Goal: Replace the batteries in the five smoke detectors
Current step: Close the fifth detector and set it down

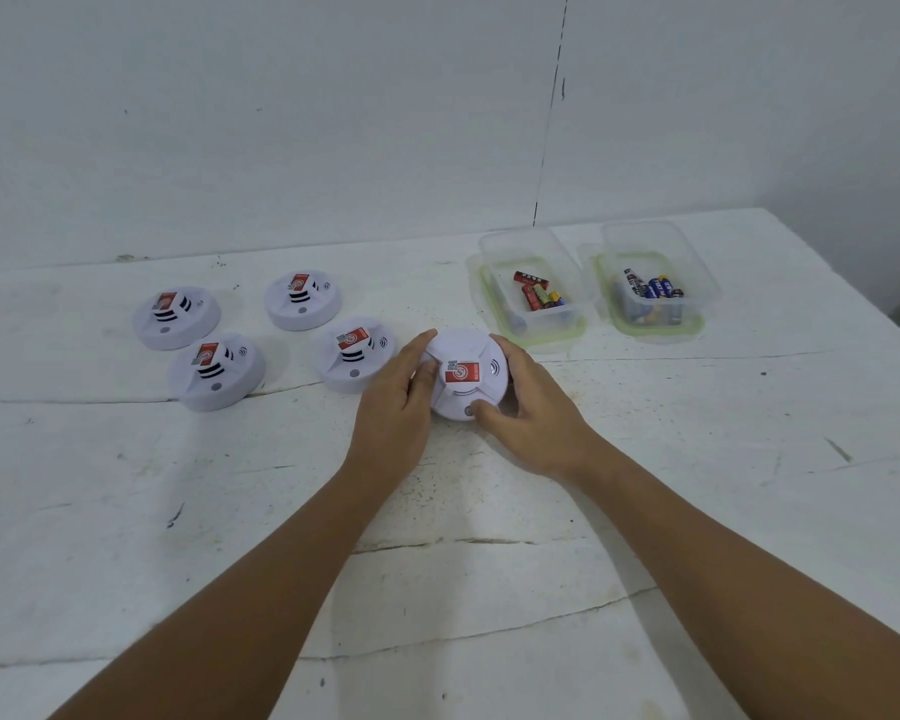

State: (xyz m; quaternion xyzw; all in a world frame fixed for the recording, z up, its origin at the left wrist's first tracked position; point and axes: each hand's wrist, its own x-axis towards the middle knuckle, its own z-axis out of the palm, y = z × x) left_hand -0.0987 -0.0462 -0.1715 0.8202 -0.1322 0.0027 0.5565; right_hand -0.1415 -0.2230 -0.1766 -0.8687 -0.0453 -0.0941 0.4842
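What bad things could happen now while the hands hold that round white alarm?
1. Twisting the held smoke detector open, the left hand or right hand might bump the nearest detector.
2. The red batteries and blue batteries sit in look-alike tubs, so old and new could be confused.

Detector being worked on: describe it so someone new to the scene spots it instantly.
On the white table, four white round smoke detectors sit in a cluster at the left and two clear battery tubs at the right. The smoke detector in question lies between them, nearest the person. It is the only one held, with the left hand and right hand gripping its rim.
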